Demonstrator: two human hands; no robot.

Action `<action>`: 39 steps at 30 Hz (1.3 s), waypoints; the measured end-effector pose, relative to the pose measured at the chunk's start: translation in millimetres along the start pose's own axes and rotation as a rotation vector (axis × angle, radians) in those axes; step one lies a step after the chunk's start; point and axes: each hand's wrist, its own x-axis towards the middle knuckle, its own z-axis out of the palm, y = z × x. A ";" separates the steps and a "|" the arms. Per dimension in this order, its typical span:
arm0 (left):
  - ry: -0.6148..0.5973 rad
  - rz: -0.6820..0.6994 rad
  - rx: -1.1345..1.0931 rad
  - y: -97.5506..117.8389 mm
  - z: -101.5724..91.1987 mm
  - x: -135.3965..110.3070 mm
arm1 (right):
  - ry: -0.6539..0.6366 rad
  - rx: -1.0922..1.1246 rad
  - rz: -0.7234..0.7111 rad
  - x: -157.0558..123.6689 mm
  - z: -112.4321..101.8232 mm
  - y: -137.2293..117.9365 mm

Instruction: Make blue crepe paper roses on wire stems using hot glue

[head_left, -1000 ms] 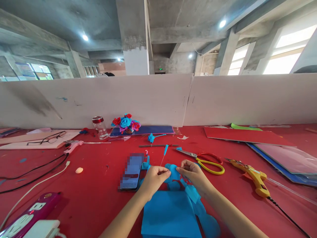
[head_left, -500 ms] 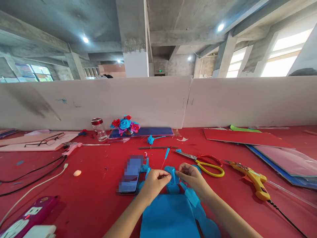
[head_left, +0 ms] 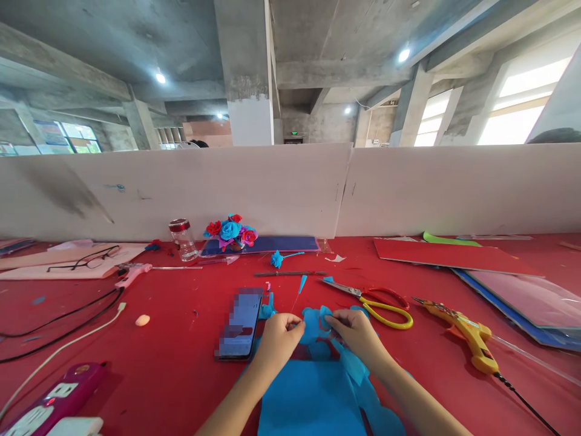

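Note:
Thumb and fingers of my left hand point(head_left: 282, 340) are pinched together at the left edge of a thin blue crepe paper piece point(head_left: 312, 327). My right hand point(head_left: 356, 330) pinches the curled upper right part of the same piece. More blue paper cutouts point(head_left: 354, 362) lie beneath and beside my right wrist. A flat blue sheet point(head_left: 311, 396) rests in front of me, between my forearms. Left of my left hand lies a phone point(head_left: 240, 324), its screen partly blurred.
Scissors point(head_left: 385, 307) and a yellow glue gun point(head_left: 469, 339) lie at right. Behind stand paper flowers point(head_left: 230, 230) and a glass jar point(head_left: 184, 242). A blue flower on a stem point(head_left: 276, 259) lies ahead. A power strip point(head_left: 59, 396) and pink glue gun point(head_left: 134, 274) are at left.
My hands have drawn slightly apart. The blue crepe paper piece, folded upright between my fingers before, now looks spread wider, with a curl at my right fingertips.

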 end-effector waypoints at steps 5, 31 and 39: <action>0.144 0.058 0.192 -5.2 2.6 -1.2 | 0.002 0.019 0.054 0.0 -2.2 -1.7; 0.089 -0.020 -0.709 1.1 1.5 1.3 | 0.038 0.360 0.109 -2.9 -3.3 -20.6; 0.017 -0.008 -0.643 7.8 0.8 -3.3 | 0.015 0.446 0.119 -7.3 -3.6 -15.3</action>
